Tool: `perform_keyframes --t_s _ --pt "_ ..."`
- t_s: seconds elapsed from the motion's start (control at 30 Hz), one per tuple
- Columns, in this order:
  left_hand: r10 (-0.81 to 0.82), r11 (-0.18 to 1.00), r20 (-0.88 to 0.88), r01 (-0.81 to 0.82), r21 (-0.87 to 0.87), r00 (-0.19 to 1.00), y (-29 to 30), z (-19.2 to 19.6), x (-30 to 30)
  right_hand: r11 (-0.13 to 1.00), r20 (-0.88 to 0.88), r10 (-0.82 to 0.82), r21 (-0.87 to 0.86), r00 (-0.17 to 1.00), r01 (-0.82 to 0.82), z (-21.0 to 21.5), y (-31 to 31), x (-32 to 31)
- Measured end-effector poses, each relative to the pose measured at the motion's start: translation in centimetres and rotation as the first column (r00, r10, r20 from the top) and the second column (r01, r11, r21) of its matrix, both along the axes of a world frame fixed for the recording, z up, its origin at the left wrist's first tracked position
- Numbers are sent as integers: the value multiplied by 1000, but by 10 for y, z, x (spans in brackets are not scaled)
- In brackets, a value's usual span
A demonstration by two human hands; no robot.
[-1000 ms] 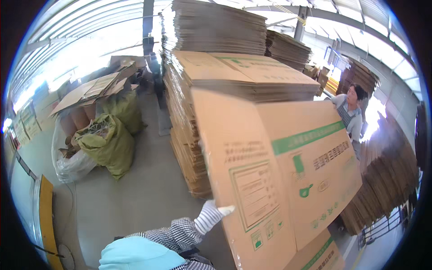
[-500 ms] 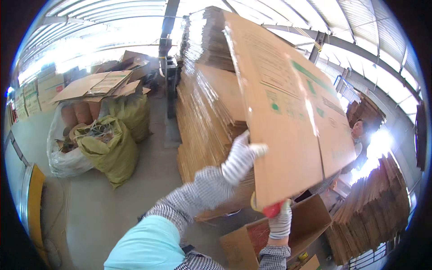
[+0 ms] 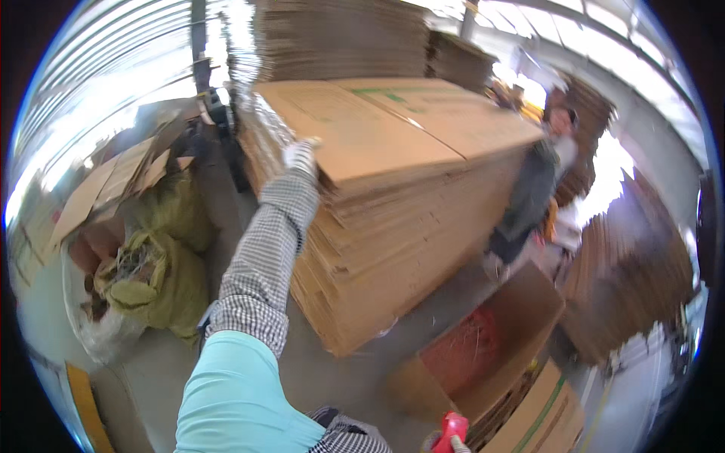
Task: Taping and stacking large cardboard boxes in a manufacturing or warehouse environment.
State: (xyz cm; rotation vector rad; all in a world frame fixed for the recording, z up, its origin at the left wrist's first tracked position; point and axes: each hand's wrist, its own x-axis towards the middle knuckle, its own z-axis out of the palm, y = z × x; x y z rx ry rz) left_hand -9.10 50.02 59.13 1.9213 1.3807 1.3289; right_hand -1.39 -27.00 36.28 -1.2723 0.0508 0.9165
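A flattened cardboard box [image 3: 400,143] with green print lies flat on top of a tall stack of flat cardboard [image 3: 393,249]. My left hand [image 3: 303,156], in a white striped glove, is closed on the near left edge of that sheet. My left arm reaches forward in a checked sleeve. Only a bit of my right hand [image 3: 459,445] shows at the lower edge, closed around a red tape dispenser [image 3: 453,426]. The dispenser is apart from the stack, near an open cardboard box [image 3: 521,309] with reddish material inside.
On the left stand stuffed green sacks [image 3: 162,291] and a clear plastic bag [image 3: 106,340], with loose cardboard [image 3: 98,192] above them. A person [image 3: 540,174] stands beyond the stack's right end. More stacked cardboard [image 3: 630,264] leans at the right.
The flattened box, tilted up before, now lies flat on the stack. My left hand has moved forward and left with its edge. My right hand has dropped away from it with the dispenser.
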Motion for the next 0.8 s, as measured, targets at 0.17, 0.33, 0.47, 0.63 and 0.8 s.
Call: perform_keyframes --t_s 0.17,0.33,0.47,0.63,0.8 --pt "164 929 -386 -11 370 908 -25 18 -67 930 58 -287 -221 956 293 -39 -85 -45" --pt "62 628 -2 -37 777 998 -162 -12 -27 735 -212 -676 -253 706 629 -74 -130 -88" --pt "-402 916 101 401 31 910 -327 -215 62 632 -365 -752 -161 549 758 -105 -195 -127" --pt "-578 -347 740 717 -604 343 -628 -451 99 536 -360 -810 -135 463 833 -110 -309 -165" --pt "-782 -361 312 17 -933 540 -929 -552 71 202 -172 -972 -263 160 944 -147 -429 -254"
